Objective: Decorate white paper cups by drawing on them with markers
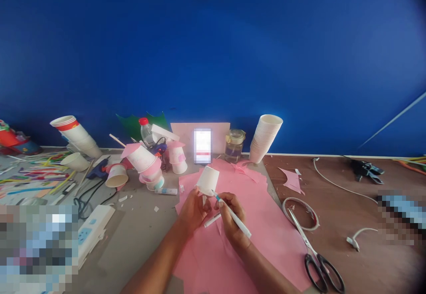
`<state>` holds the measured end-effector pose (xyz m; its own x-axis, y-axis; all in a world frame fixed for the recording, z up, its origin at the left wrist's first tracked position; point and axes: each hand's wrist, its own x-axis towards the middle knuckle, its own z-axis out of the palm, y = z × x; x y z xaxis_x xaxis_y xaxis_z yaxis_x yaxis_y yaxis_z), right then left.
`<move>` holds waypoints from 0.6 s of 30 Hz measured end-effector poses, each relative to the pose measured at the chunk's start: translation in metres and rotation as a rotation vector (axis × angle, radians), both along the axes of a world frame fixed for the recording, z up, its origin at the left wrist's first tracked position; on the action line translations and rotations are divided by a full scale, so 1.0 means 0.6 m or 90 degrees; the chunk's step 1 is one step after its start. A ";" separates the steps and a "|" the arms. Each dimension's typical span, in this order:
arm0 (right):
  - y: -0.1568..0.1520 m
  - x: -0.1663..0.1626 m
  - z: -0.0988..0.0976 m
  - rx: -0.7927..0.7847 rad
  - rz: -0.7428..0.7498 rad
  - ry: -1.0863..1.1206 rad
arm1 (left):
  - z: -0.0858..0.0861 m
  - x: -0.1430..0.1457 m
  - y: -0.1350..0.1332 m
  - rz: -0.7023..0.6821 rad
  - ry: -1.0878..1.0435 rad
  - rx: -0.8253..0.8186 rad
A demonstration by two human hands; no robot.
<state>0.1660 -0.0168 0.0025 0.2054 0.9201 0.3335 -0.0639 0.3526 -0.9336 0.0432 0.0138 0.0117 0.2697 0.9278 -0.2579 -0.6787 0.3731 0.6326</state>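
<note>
Cup (208,181) tilts in left hand (193,209); right hand (229,224) grips marker (238,223).

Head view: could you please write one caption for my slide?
Over pink paper, the left hand holds a white cup and the right hand points a marker at it.

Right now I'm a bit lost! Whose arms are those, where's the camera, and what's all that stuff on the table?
They belong to a person, not a robot. The one picture comes from a camera worn on that person's head, looking forward and down, so you see nearly what they see. The left hand holds a white cup. The right hand holds a white pen, its tip close to the cup. On the table, pink paper lies under the hands. To the right are scissors with black handles. Further back stand a glass jar and a tall stack of cups.
</note>
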 end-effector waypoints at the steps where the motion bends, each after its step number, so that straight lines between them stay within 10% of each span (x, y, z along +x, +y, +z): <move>1: 0.000 0.000 0.000 0.003 0.000 -0.002 | -0.001 0.000 0.000 -0.002 -0.001 0.000; 18: 0.006 -0.001 -0.012 -0.002 -0.022 -0.010 | -0.008 -0.002 0.000 -0.014 0.017 -0.014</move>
<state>0.1651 -0.0132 -0.0050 0.2310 0.9135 0.3348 -0.0367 0.3521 -0.9353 0.0420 0.0141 0.0067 0.2825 0.9157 -0.2858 -0.6534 0.4018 0.6416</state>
